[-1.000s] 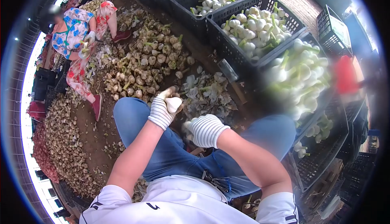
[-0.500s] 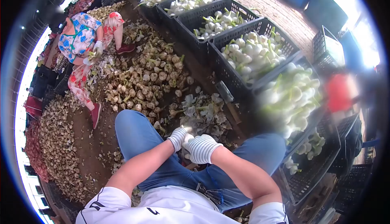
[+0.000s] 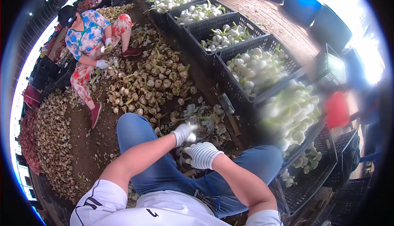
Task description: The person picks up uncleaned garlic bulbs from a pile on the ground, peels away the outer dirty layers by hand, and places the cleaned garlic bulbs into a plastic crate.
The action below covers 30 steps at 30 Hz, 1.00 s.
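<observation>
My left hand (image 3: 183,135), in a white glove with grey stripes, is closed around a pale garlic bulb (image 3: 192,137), partly blurred by motion. Just right of it and a little lower, my right hand (image 3: 204,155) in a matching striped glove has its fingers curled. Whatever those fingers hold is hidden from view. A gap separates the two hands, both above my lap. Below and beyond them lies a heap of loose garlic skins (image 3: 209,123). Farther forward spreads a pile of unpeeled garlic bulbs (image 3: 164,76) on the ground.
Black crates (image 3: 219,60) holding white peeled garlic (image 3: 258,68) line my right side. A flat metal-ended tool (image 3: 226,103) lies beside them. To the left sits another person (image 3: 88,37) in gloves, near a long garlic heap (image 3: 55,140). Blue bins (image 3: 301,2) stand behind, near a red object (image 3: 337,109).
My hands have come apart from each other, the left moving slightly up with the bulb, the right slightly down. The other person's hands have also separated, one lowering toward the pile.
</observation>
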Each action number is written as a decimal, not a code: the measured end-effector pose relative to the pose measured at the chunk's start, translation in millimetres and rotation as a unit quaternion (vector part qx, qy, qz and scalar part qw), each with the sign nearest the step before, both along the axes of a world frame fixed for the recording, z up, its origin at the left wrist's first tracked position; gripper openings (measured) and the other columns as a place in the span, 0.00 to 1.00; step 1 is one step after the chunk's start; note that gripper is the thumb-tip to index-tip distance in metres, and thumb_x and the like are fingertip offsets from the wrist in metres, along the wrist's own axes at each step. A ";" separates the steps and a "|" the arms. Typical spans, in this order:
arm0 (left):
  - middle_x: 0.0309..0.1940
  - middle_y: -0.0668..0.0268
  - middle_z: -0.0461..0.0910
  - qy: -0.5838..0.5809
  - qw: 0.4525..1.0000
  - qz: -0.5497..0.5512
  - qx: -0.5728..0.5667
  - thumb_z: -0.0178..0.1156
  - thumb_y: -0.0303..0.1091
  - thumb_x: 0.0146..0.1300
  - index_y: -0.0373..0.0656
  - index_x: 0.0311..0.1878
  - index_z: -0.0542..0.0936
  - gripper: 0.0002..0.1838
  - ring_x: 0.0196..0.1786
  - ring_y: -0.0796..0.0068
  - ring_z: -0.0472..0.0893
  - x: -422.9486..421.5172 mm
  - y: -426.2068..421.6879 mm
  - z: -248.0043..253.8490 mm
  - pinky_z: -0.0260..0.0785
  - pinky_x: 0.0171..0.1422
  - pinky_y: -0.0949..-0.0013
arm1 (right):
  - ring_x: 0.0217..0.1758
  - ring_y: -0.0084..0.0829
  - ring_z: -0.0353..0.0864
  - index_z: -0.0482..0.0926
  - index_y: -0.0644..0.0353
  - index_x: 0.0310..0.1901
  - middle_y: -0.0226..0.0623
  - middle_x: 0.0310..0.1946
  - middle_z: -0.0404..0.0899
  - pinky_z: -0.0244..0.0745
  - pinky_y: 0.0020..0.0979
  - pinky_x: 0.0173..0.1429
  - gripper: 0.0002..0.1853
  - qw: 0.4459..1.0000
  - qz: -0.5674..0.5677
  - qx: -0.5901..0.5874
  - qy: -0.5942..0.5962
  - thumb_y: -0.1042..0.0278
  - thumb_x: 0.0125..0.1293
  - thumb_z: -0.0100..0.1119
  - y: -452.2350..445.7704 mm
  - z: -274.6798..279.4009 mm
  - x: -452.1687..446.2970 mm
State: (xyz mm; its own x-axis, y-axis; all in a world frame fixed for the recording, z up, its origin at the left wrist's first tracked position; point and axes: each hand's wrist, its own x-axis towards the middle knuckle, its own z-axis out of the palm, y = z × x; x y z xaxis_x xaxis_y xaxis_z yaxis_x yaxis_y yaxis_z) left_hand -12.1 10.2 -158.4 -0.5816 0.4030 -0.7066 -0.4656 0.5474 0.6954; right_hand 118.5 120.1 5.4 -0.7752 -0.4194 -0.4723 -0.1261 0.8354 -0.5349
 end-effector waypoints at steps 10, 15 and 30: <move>0.67 0.52 0.66 0.139 0.928 0.223 0.265 0.63 0.46 0.65 0.39 0.70 0.63 0.35 0.66 0.53 0.70 -83.4 124.3 205.6 0.75 0.60 0.57 | 0.53 0.47 0.81 0.77 0.61 0.57 0.50 0.48 0.82 0.75 0.44 0.58 0.24 0.998 -0.039 -0.011 0.045 0.54 0.66 0.54 3.1 -14.7 -3.0; 0.42 0.64 0.83 -0.011 0.967 0.114 0.227 0.59 0.30 0.68 0.42 0.58 0.75 0.16 0.42 0.73 0.83 -12.2 56.7 137.5 0.79 0.44 0.68 | 0.50 0.48 0.82 0.77 0.58 0.51 0.49 0.46 0.81 0.76 0.46 0.55 0.20 0.987 -0.127 -0.011 0.097 0.52 0.64 0.57 18.2 -3.5 -1.7; 0.38 0.60 0.80 0.546 0.792 -0.105 0.253 0.69 0.21 0.54 0.38 0.49 0.80 0.18 0.36 0.72 0.82 55.1 14.8 218.0 0.76 0.38 0.71 | 0.69 0.37 0.67 0.56 0.56 0.74 0.39 0.67 0.67 0.60 0.40 0.75 0.43 0.381 -0.347 -0.831 -0.209 0.35 0.66 0.53 33.4 21.4 -5.1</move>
